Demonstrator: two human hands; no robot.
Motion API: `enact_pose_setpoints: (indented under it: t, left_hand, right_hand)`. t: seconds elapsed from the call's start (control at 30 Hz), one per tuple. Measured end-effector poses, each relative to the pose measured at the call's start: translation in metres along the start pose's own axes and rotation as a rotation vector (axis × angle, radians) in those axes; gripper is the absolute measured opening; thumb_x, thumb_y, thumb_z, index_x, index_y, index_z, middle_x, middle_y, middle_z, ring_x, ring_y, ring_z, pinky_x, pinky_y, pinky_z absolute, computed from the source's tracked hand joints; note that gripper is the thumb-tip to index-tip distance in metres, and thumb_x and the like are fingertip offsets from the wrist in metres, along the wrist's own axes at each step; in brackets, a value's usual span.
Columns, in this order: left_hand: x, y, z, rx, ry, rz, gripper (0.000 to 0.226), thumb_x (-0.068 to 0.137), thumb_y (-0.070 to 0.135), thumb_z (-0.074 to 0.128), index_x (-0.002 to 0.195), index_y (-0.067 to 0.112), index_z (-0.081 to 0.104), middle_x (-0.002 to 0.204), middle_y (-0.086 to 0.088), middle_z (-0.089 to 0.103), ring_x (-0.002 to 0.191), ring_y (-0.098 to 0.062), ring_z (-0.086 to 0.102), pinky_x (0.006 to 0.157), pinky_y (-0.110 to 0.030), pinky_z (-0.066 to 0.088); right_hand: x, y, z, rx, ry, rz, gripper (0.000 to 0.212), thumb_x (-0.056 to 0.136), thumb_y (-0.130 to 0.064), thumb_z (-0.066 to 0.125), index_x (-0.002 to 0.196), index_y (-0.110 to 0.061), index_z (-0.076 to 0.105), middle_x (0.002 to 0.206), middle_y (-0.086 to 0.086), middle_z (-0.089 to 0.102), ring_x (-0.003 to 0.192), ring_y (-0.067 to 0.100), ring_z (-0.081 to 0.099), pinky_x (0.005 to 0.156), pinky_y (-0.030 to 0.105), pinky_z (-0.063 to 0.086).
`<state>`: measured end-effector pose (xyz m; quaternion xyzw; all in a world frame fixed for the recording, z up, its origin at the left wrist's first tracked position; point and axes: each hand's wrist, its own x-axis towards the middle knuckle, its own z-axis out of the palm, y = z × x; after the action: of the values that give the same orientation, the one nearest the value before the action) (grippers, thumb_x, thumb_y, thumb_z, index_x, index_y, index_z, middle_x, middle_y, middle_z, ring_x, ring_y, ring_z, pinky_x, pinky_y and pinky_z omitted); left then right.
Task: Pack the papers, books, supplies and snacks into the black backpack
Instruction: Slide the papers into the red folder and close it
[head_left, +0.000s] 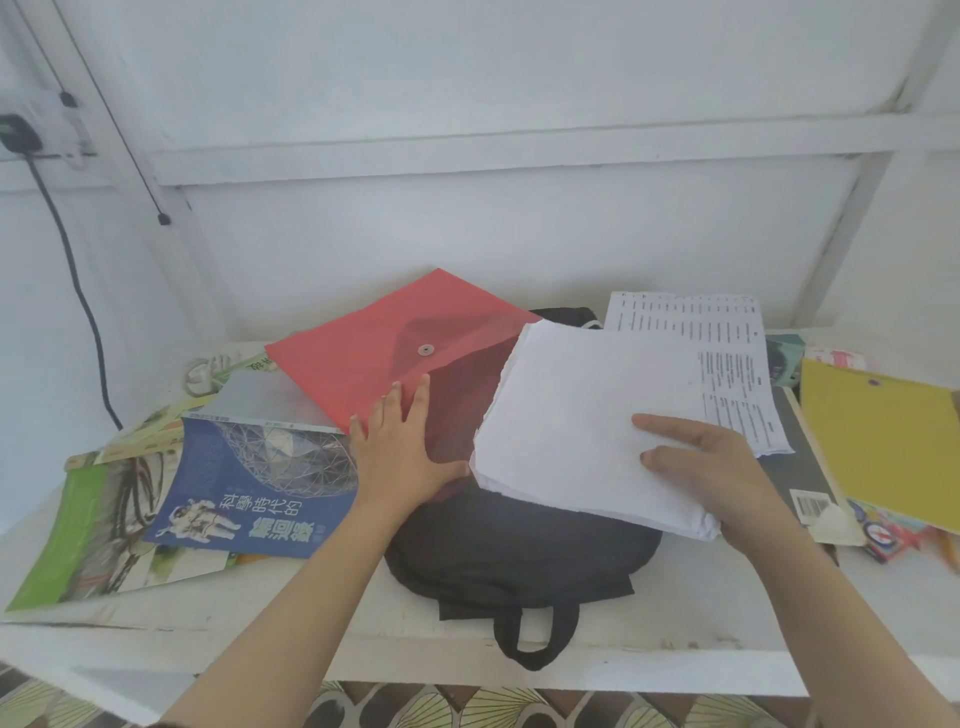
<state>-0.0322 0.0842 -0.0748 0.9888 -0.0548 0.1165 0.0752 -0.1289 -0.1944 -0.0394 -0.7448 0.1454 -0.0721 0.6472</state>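
The black backpack (519, 551) lies flat on the white table, its loop handle hanging over the front edge. A red snap envelope (384, 343) rests across the backpack's far part. My left hand (402, 452) presses flat on the envelope's near edge, fingers spread. My right hand (722, 467) grips a stack of white papers (576, 415) by its near right corner, fingers on top, holding it over the backpack. Printed sheets (727, 343) lie beneath the stack.
Left of the backpack lie a blue book with an astronaut (249, 488), a green-covered book (78, 535) and more books behind. On the right are a dark book (800, 467), a yellow folder (883, 447), small boxes (784, 358) and colourful packets (893, 535). A cable (78, 291) hangs at left.
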Motion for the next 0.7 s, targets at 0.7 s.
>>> enact_pose_setpoints:
  t: [0.7]
  left_hand:
    - [-0.023,0.003,-0.002,-0.082,0.056,0.126,0.121,0.056,0.071,0.070,0.150,0.031,0.005,0.153,0.000,0.026,0.141,-0.020,0.022,0.113,-0.049,0.007]
  right_hand:
    - [-0.001,-0.017,0.010,-0.001,0.005,0.021,0.032,0.081,0.000,0.064,0.100,-0.025,0.070,0.096,-0.020,0.053,0.085,0.000,0.051,0.064,0.015,0.041]
